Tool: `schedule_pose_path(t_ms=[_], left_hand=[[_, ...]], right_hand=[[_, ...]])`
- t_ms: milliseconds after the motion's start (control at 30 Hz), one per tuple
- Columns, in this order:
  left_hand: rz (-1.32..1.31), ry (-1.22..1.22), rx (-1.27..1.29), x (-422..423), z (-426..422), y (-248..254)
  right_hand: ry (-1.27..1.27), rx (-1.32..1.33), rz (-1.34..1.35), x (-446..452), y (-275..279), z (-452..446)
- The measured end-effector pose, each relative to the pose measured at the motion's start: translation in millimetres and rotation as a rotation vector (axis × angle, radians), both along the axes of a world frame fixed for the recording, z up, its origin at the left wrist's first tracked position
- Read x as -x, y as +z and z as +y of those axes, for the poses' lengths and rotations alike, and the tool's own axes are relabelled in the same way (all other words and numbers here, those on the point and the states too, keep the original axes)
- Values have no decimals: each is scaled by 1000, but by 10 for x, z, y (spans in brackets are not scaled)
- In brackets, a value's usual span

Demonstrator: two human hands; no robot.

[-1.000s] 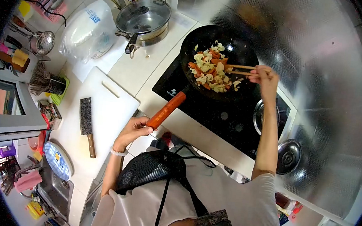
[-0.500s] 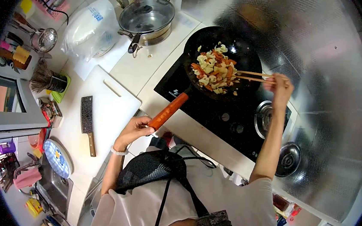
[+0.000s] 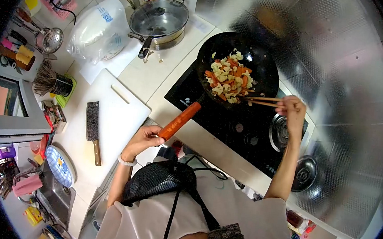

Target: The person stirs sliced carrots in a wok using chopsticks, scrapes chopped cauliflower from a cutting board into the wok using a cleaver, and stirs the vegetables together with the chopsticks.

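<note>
A black wok [image 3: 263,57] stands on the gas stove [image 3: 218,126], its wooden handle [image 3: 180,121] pointing toward me. My left hand [image 3: 144,141] is closed around the end of that handle. Inside the wok lies a heap of pale cauliflower-like pieces and orange slices [image 3: 229,79]. My right hand [image 3: 291,109] grips a pair of wooden chopsticks [image 3: 266,101] over the wok's right rim, with the tips at the lower right edge of the food.
On the counter left of the stove, a cleaver [image 3: 92,131] rests on a white cutting board [image 3: 119,108]. Behind it are a lidded pan [image 3: 159,21] and a plastic-bagged bowl [image 3: 96,31]. A foil splash guard [image 3: 340,87] walls the stove's right side.
My right hand and the chopsticks have moved down and toward me, to the food's lower edge. My left hand stays on the wok handle. The view has shifted slightly.
</note>
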State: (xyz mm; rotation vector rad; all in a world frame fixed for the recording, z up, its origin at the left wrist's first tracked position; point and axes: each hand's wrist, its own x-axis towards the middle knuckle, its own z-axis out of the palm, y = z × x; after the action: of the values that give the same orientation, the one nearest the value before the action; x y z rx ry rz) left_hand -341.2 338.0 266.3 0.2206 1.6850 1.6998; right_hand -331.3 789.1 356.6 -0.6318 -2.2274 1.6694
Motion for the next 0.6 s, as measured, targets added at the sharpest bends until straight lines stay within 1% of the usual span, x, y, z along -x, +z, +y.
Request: schedule_pose_path(t_ms=[33, 100, 167, 233, 267, 333, 400, 433, 467, 500, 567, 600], left_hand=[[18, 22, -2, -9, 6, -11], [16, 26, 2, -17, -6, -39], [12, 22, 5, -18, -10, -43], [-13, 0, -9, -3, -14, -25], [-12, -1, -8, -3, -17, -24], [-16, -2, -18, -8, -25, -27], [-3, 6, -24, -17, -17, -39], [8, 16, -29, -33, -22, -46], [6, 19, -29, -42, -30, -49], [24, 16, -14, -38, -29, -54], [43, 17, -4, -23, -19, -68], [45, 14, -1, -20, -22, -75]], right_hand=[[73, 15, -42, -2, -36, -81], [89, 92, -23, 51, -100, -343], [197, 6, 86, 203, -338, -504], [253, -93, 211, 389, -565, -715], [310, -309, 197, 493, -698, -699], [338, -473, 180, 656, -803, -714], [336, -615, 163, 795, -820, -589], [320, -683, 153, 813, -744, -532], [323, -666, 159, 799, -664, -481], [317, -709, 66, 786, -626, -415], [327, -763, -26, 694, -421, -440], [332, -766, -26, 630, -279, -520]])
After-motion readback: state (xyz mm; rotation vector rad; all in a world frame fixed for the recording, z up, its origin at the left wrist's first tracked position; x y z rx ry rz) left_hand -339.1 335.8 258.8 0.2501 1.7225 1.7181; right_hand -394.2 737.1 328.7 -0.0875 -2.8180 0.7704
